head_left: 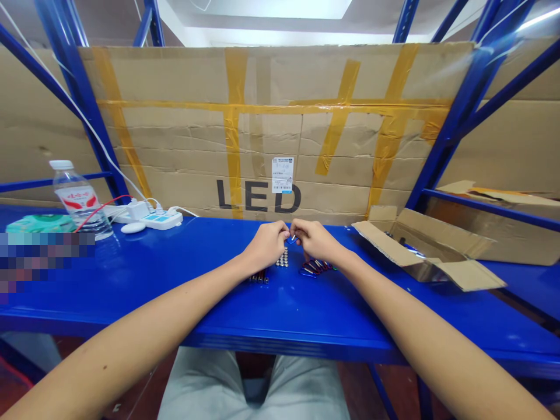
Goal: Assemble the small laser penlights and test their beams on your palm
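My left hand (266, 244) and my right hand (314, 239) meet fingertip to fingertip over the blue shelf top (184, 280). Both are closed in a pinch around one small silvery part (292, 238) held between them. Right below lies a small heap of silvery round pieces (283, 259). Under my right hand rests a bunch of red and blue clip-like parts (312, 268). Some dark red pieces (259, 279) lie beneath my left wrist.
An open cardboard box (431, 251) lies at the right. A taped cardboard sheet marked LED (258, 140) forms the back wall. At the left stand a water bottle (79, 201), a white power strip (155, 219) with cables, and a green pack (41, 223).
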Motion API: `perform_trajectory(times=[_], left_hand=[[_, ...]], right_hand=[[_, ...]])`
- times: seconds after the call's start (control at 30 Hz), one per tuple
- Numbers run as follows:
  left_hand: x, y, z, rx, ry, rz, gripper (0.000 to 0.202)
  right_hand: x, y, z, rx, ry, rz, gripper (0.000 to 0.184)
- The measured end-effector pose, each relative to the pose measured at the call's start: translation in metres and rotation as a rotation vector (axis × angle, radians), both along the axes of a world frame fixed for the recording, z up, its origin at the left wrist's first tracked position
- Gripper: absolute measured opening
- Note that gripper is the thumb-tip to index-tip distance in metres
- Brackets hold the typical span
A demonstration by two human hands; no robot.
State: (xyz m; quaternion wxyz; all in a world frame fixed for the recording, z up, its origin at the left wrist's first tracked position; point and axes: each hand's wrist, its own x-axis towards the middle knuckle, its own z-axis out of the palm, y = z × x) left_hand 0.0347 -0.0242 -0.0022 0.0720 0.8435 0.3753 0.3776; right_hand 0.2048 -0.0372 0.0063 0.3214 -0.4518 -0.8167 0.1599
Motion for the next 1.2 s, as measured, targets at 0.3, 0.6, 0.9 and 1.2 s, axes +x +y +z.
perform_trajectory(times=[0.3,0.6,0.9,1.2], left_hand=[[-0.003,0.002,0.003,-0.041,-0.014,-0.065,0.015],[-0.005,0.004,0.002,-0.096,-0.207,-0.143,0.013],[-0.032,0.035,0.009,-0.001,-0.174,0.019,0.026],[-0.06,0.064,0.002,-0.125,0.09,0.172,0.014]], right_hand=[[0.0,0.0,-0.002,0.051,-0.03,-0.031,0.014],[-0.001,0.001,-0.004,0.113,0.015,-0.039,0.014],[0.052,0.026,0.003,0.117,-0.291,-0.339,0.036],[0.085,0.017,0.011,-0.704,-0.675,-0.548,0.02]])
